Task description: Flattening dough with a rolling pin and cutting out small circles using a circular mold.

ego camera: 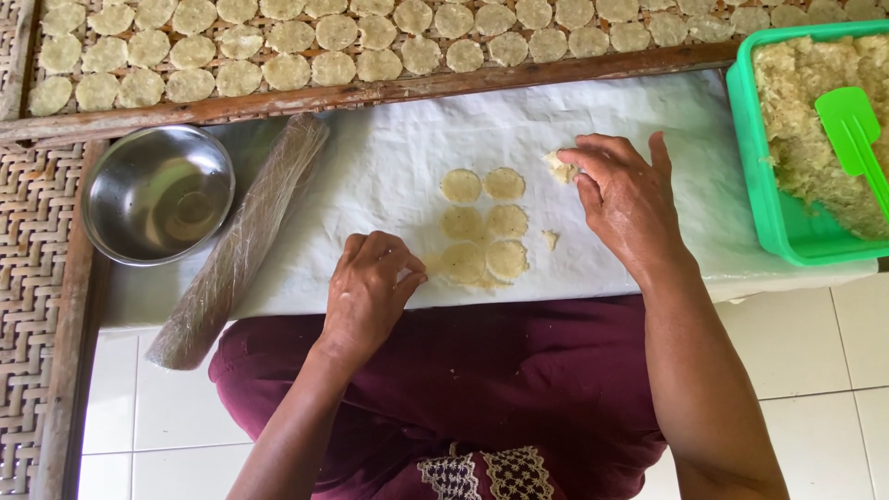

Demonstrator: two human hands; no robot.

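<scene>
Dough discs (483, 224), six of them, sit in two neat columns on the white sheet (389, 167) covering the table, right between both hands. Only one view here, the head camera looking straight down.

Right hand (622, 199) has its fingertips pressed together on a small lump of dough (558, 167) just beside the top disc, pinching it against the sheet. Left hand (370, 287) is curled loosely, fingers bent under, resting at the lower left edge of the discs; can't tell if it actually holds anything. A tiny dough scrap (551, 239) lies to the right of the discs.

Honestly these discs look super thin, soft and floppy, probably a bit sticky too, so I'd guess they tear easily. Best bet would be sliding fingers under an edge and lifting flat, not pinching the middle.

Around it: a steel bowl (157, 194) and a plastic-wrapped roller (239, 243) on the left, a green tub (755, 176) of mash with a green spatula (852, 130) on the right, and a woven tray (352, 94) full of drying discs up top.
</scene>
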